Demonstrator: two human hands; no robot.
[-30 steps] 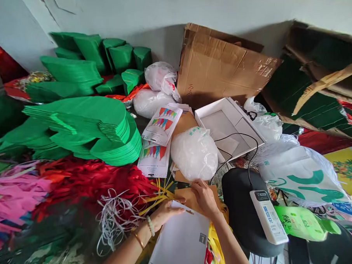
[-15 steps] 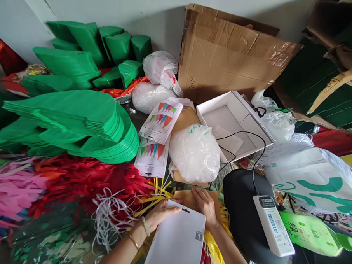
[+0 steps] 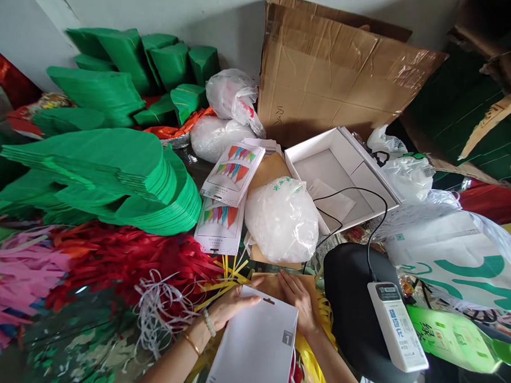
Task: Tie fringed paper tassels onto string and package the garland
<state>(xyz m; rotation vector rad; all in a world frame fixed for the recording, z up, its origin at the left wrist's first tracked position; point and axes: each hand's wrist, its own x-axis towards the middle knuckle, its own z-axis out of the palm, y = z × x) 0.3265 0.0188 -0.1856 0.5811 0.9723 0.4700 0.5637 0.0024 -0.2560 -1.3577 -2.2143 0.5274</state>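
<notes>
We look down at a crowded work spot against a pale wall (image 3: 119, 10) with a crack running through its plaster. Our left hand (image 3: 231, 310) lies on a white card (image 3: 253, 344) with a hang hole and a small printed "1"; its fingers are extended along the card's upper edge, though we cannot tell whether they pinch it. Our right hand (image 3: 299, 303) is open, fingers flat on a kraft paper sheet (image 3: 268, 281) just beside and partly under the card.

Above the hands sit a bulging clear plastic bag (image 3: 282, 220) and two bunting packs (image 3: 231, 176). An open white box (image 3: 312, 143) stands before a flattened cardboard carton (image 3: 324, 76) leaning on the wall. To our left are stacks of green cut card (image 3: 100, 162), red paper fringe (image 3: 125, 259), pink fringe (image 3: 18, 277) and tangled white strapping (image 3: 161, 306). To our right, a corded white device (image 3: 396, 327) lies on a black stool seat (image 3: 352, 308), near a green-printed white bag (image 3: 451, 256).
</notes>
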